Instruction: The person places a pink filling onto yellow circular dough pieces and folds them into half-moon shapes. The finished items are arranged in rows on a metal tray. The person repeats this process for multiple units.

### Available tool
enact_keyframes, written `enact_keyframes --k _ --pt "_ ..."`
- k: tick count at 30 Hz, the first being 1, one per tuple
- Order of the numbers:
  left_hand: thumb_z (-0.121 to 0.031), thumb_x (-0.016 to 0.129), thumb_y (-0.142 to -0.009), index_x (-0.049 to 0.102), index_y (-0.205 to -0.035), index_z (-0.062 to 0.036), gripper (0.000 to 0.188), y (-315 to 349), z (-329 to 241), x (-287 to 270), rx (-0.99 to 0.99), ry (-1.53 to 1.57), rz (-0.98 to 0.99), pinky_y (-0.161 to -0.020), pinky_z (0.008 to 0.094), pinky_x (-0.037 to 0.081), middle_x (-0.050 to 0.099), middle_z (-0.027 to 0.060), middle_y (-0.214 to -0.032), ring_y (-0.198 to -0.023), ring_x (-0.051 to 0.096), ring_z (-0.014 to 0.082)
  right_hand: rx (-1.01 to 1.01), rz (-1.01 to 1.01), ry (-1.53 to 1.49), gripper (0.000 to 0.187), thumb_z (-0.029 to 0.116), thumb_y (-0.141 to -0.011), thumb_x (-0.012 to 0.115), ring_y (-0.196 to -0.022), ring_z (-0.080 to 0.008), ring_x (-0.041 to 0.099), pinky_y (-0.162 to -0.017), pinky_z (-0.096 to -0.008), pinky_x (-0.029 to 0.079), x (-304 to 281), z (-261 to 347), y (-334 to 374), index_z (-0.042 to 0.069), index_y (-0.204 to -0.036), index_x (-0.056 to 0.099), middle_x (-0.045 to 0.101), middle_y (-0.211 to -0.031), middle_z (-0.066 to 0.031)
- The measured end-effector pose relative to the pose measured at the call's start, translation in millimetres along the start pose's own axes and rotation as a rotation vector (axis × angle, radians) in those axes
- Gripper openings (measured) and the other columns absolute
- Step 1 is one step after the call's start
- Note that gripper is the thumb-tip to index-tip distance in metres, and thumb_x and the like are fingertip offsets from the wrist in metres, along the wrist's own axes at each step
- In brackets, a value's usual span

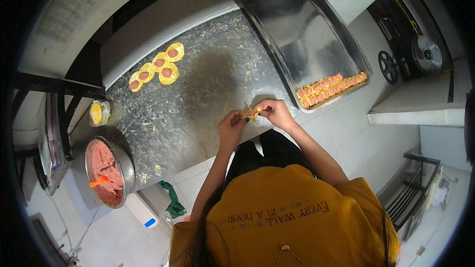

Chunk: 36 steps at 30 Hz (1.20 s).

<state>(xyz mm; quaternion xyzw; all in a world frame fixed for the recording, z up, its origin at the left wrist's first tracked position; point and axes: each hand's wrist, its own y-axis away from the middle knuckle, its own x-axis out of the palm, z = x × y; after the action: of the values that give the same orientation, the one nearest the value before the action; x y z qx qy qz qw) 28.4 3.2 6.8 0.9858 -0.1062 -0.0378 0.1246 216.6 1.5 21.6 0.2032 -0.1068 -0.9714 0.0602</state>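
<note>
Between my two hands, at the table's near edge, is a dumpling (252, 112) with a thin yellow wrapper and pink meat filling. My left hand (231, 126) pinches its left side. On the other side, the fingers of my right hand (278, 113) are closed on the wrapper's edge. Farther left on the tabletop lie several round yellow wrappers (165, 79), each with a lump of pink filling (166, 72). Packed rows of finished-looking dumplings (331, 89) sit in the near end of a large metal tray (273, 44) on the right.
A metal bowl (129, 168) of pink minced meat (105, 154) with an orange-handled tool (99, 181) stands at the left. Beyond it is a plastic bag of yellow wrappers (99, 113). The dark, flour-smeared tabletop (148, 143) reaches to my waist. A green cloth (173, 200) hangs lower left.
</note>
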Motion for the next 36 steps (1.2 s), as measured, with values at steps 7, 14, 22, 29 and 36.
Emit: enact_keyframes --k 7,14,22,29,36 --pt "0.003 0.064 -0.071 0.059 -0.09 0.0007 0.02 -1 8 11 0.216 -0.333 0.015 -0.071 0.0264 0.052 0.063 0.0095 -0.09 -0.079 0.062 0.0168 -0.284 0.032 0.254 0.04 -0.005 -0.06 0.063 -0.094 -0.0347 0.055 -0.081 -0.0392 0.046 2 6 10 0.001 -0.099 0.058 0.056 -0.098 -0.0161" --pt "0.0 0.066 -0.069 0.056 -0.103 -0.0029 0.035 2 -3 17 0.19 -0.28 0.062 -0.069 0.0297 0.051 0.064 0.009 -0.087 -0.077 0.064 0.0204 -0.328 0.048 0.573 0.035 -0.006 -0.064 0.055 -0.093 -0.0346 0.055 -0.081 -0.0396 0.046 3 -7 6 0.003 -0.098 0.06 0.056 -0.1 -0.0162" --pt "-0.007 0.072 -0.066 0.062 -0.092 -0.0038 0.028 -4 -4 20 0.23 -0.551 0.068 -0.062 0.03 0.051 0.063 0.01 -0.082 -0.069 0.063 0.021 -0.408 -0.146 0.439 0.029 -0.003 -0.066 0.056 -0.089 -0.0335 0.056 -0.077 -0.0384 0.047 9 -6 12 0.004 -0.094 0.061 0.055 -0.092 -0.0153" --pt "-0.004 0.07 -0.067 0.062 -0.094 -0.0015 0.029 -7 -3 18 0.284 -0.488 0.05 -0.062 0.0295 0.052 0.062 0.0125 -0.083 -0.069 0.063 0.0215 -0.414 -0.066 0.476 0.027 -0.001 -0.067 0.057 -0.088 -0.034 0.056 -0.075 -0.0397 0.048 7 -6 9 0.003 -0.093 0.06 0.054 -0.093 -0.0161" --pt "-0.007 0.072 -0.067 0.062 -0.096 -0.0036 0.031 -9 -4 9 0.257 -0.459 0.128 -0.065 0.0307 0.051 0.062 0.0119 -0.084 -0.073 0.063 0.0217 -0.306 0.004 0.484 0.032 -0.003 -0.067 0.057 -0.088 -0.0342 0.057 -0.076 -0.0393 0.048 13 -2 10 0.003 -0.098 0.059 0.054 -0.096 -0.0162"
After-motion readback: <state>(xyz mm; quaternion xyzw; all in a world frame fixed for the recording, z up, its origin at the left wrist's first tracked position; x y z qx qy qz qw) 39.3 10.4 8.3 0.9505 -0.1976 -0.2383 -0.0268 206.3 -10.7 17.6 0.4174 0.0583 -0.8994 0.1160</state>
